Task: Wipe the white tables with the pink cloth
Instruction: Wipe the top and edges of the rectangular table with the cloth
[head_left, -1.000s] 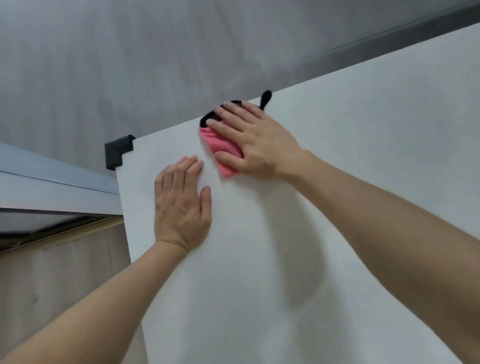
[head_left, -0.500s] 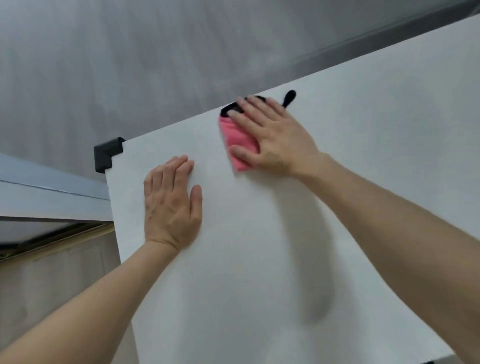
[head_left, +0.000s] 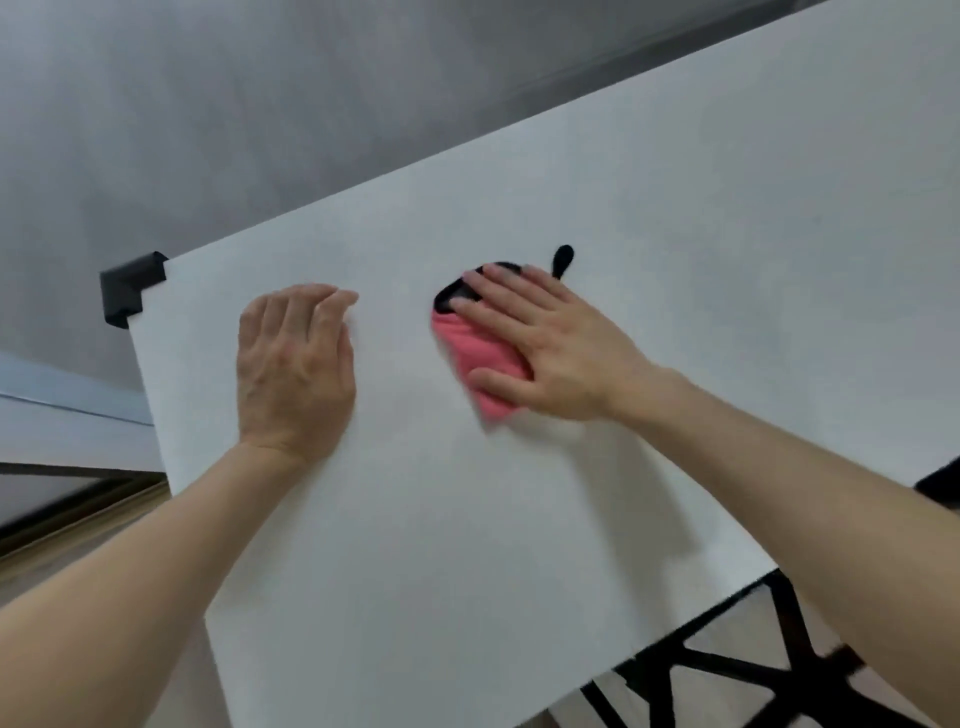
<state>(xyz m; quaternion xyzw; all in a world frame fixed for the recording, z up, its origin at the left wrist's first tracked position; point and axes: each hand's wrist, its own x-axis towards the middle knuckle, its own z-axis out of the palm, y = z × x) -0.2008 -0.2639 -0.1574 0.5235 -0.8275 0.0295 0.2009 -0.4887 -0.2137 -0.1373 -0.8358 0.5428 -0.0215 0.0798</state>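
A white table (head_left: 467, 545) fills most of the view, tilted in the frame. My right hand (head_left: 550, 348) lies flat with straight fingers on the pink cloth (head_left: 480, 358), pressing it onto the tabletop. The cloth has a black edge and a black loop (head_left: 562, 259) sticking out past my fingertips. To the left of the cloth, my left hand (head_left: 293, 364) rests palm down on the table with fingers together and holds nothing.
A black corner guard (head_left: 130, 286) caps the table's far left corner. Grey floor lies beyond the far edge. A black metal frame (head_left: 727, 670) shows under the near right edge. A grey ledge and wood strip run at the left.
My right hand has slid the pink cloth back from the far edge toward me. The view has shifted, so the near edge and black frame now show. My left hand stays flat.
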